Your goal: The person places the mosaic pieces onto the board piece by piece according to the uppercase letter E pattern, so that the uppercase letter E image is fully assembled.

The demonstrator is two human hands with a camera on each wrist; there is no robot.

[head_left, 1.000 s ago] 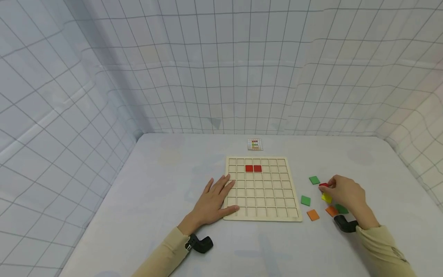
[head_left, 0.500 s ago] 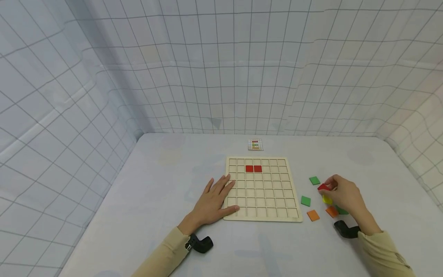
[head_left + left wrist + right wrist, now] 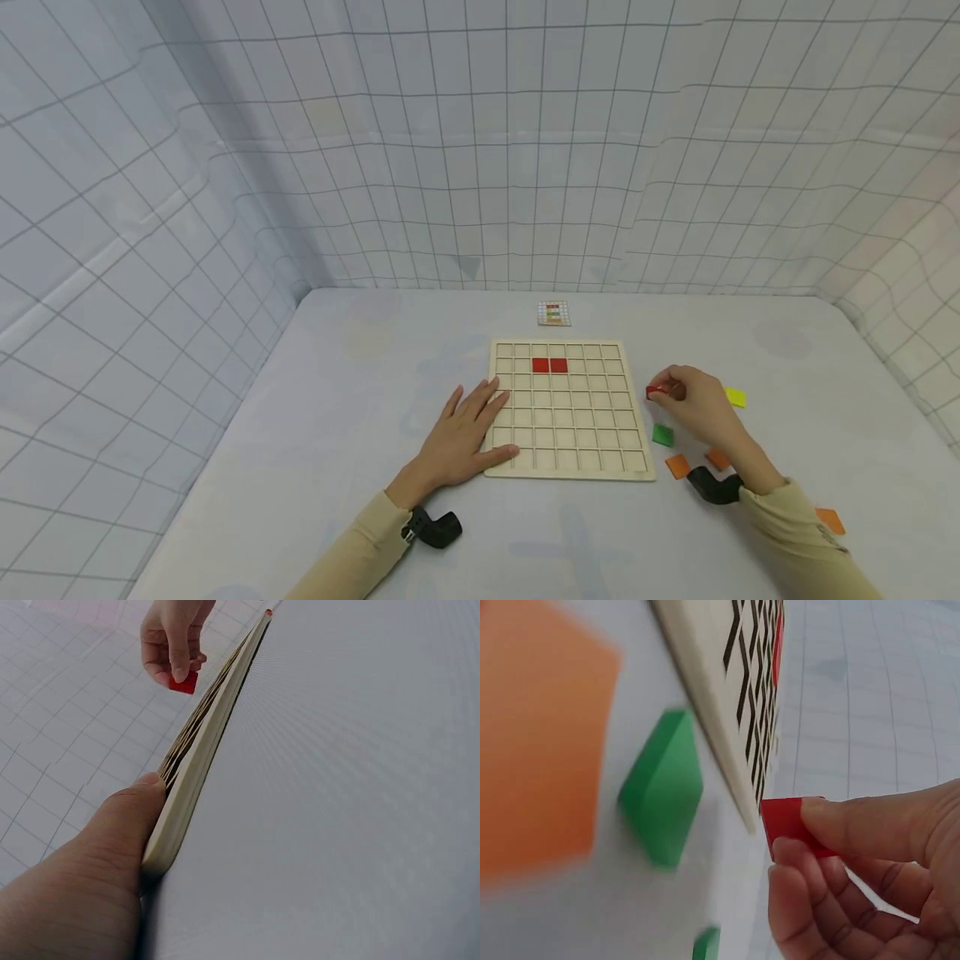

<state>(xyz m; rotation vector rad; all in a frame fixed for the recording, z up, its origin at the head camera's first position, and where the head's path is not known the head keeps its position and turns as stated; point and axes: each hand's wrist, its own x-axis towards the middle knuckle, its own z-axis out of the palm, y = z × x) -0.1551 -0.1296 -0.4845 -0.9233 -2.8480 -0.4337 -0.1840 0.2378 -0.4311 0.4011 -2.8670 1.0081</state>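
A red square tile (image 3: 784, 819) is pinched between the thumb and fingers of my right hand (image 3: 693, 404), held up just right of the board's edge. The pale grid board (image 3: 577, 421) lies on the table, and two red tiles (image 3: 549, 365) sit side by side in its second row from the back. My left hand (image 3: 459, 442) rests with spread fingers on the board's left edge; its thumb (image 3: 124, 817) lies over the near-left part of the frame in the left wrist view.
Right of the board lie a green tile (image 3: 663, 434), two orange tiles (image 3: 678, 466) and a yellow tile (image 3: 736, 397). Another orange tile (image 3: 830, 521) lies by the right sleeve. A small card with a coloured grid pattern (image 3: 553, 313) lies behind the board.
My right hand has lifted the red tile from the loose tiles and carried it left toward the board. The left hand has stayed in place.
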